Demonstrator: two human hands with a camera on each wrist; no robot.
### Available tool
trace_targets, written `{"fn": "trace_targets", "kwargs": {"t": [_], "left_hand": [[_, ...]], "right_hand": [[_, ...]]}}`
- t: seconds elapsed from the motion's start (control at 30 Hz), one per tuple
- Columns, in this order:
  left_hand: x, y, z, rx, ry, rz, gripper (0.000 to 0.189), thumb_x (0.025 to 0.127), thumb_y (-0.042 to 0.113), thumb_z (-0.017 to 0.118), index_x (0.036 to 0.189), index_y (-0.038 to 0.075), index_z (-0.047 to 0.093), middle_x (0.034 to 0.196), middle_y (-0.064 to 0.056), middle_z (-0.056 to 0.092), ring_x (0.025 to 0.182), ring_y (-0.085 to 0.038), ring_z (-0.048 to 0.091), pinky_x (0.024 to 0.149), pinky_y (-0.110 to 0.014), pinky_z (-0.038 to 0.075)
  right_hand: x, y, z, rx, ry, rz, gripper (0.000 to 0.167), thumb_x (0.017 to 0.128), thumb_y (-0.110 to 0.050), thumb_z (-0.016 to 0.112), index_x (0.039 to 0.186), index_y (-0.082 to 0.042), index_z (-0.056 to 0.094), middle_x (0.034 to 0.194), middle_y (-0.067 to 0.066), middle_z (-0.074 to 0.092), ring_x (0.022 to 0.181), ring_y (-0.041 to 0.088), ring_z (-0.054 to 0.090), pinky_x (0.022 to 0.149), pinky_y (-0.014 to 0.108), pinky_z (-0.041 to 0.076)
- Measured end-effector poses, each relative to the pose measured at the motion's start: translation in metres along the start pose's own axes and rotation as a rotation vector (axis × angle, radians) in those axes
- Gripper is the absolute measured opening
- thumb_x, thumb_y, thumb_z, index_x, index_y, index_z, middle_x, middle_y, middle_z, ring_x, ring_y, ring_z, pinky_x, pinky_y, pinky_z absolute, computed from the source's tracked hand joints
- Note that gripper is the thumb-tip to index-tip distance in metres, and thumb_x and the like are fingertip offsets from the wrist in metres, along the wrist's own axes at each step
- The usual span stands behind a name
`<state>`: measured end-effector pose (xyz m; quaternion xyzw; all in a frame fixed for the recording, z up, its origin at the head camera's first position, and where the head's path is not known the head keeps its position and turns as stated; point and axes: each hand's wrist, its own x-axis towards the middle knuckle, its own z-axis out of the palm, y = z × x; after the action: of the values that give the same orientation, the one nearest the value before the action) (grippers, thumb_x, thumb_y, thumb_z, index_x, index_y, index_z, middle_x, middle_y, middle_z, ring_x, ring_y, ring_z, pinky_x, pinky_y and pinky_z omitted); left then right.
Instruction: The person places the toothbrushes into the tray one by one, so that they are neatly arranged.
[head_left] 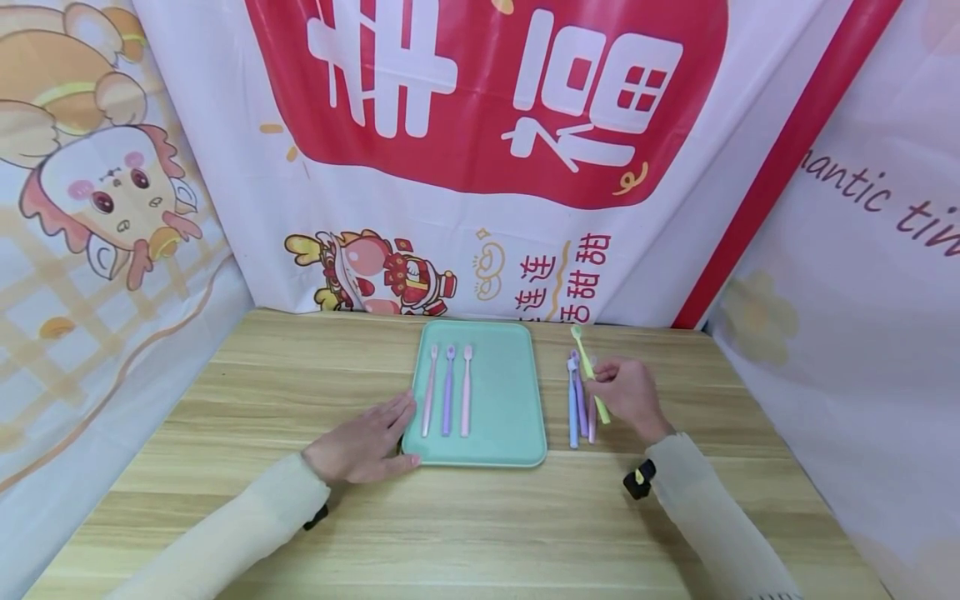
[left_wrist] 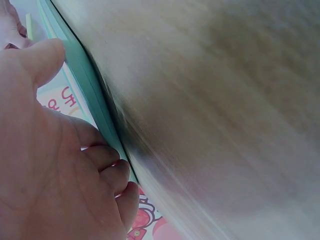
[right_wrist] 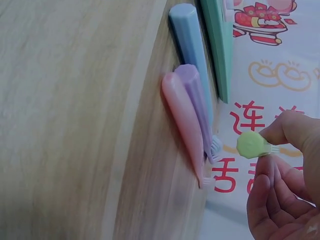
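My right hand pinches a yellow-green toothbrush between thumb and fingers, over the toothbrushes right of the tray. Below it a blue toothbrush, a purple toothbrush and a pink toothbrush lie close together on the table. With fingers extended, my left hand rests at the left edge of the mint-green tray. On the tray's left half, a pink toothbrush, a purple toothbrush and another pink toothbrush lie side by side, heads toward the back.
The wood-grain table ends at a printed red and white backdrop. Printed sheets also hang at the left and right sides. A black band with a small device sits at the right wrist.
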<state>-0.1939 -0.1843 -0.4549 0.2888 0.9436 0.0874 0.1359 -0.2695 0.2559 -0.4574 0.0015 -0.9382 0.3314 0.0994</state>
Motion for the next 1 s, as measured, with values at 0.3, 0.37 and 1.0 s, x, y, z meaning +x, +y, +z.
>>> {"fn": "trace_targets", "kwargs": {"t": [0.3,0.37,1.0], "left_hand": [[0.000,-0.001,0.000,0.008,0.005,0.005,0.091,0.106,0.058,0.052,0.166,-0.004,0.022,0.177,-0.022,0.015,0.164,-0.039,0.021,0.132,-0.057,0.026],[0.000,-0.001,0.000,0.006,0.008,0.008,0.091,0.106,0.058,0.053,0.165,-0.005,0.022,0.177,-0.023,0.015,0.164,-0.039,0.021,0.132,-0.057,0.027],[0.000,-0.003,0.005,0.006,0.016,0.008,0.092,0.107,0.057,0.052,0.165,-0.006,0.021,0.177,-0.024,0.013,0.164,-0.040,0.021,0.132,-0.058,0.026]], "right_hand": [[-0.003,-0.011,0.000,-0.002,0.030,-0.041,0.024,0.087,-0.013,0.083,0.108,-0.003,0.079,0.099,0.014,0.081,0.085,0.022,0.075,0.069,0.027,0.063],[-0.004,-0.013,0.000,0.003,0.033,-0.053,0.023,0.086,-0.013,0.084,0.107,-0.003,0.079,0.098,0.014,0.081,0.084,0.022,0.075,0.068,0.027,0.063],[-0.014,-0.039,0.013,0.075,0.033,-0.186,0.018,0.084,-0.007,0.082,0.102,-0.002,0.080,0.091,0.011,0.080,0.077,0.017,0.073,0.062,0.019,0.061]]}}
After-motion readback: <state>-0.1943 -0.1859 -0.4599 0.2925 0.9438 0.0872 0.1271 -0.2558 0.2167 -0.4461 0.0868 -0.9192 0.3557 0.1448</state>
